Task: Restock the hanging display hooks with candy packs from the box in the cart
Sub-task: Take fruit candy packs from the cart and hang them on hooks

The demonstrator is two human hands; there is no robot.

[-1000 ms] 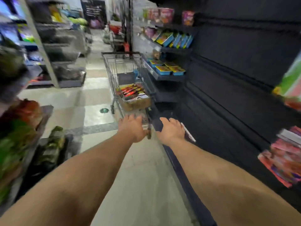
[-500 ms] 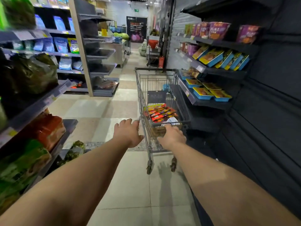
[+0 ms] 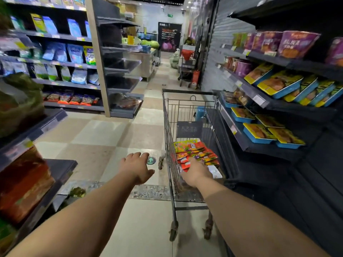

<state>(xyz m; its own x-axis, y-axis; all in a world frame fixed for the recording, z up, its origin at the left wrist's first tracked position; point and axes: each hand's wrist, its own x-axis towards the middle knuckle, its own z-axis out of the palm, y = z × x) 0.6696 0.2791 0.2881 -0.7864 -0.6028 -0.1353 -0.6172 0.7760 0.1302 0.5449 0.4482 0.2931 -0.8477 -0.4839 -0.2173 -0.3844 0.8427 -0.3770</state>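
Left hand [image 3: 137,168] hovering palm-down, fingers spread, holding nothing, at nine o'clock of cart [image 3: 168,127]. Right hand [image 3: 197,172] over candy packs [image 3: 194,152]; finger state untellable.

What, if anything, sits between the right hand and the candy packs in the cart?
Nothing visible. The right hand reaches in over the cart and is at the near edge of the candy packs, which lie uncovered. The left hand hovers outside the cart.

Both bare arms reach forward; left hand [image 3: 137,168] in the centre is flat with relaxed fingers, right hand [image 3: 197,172] lower centre-right, fingers hidden
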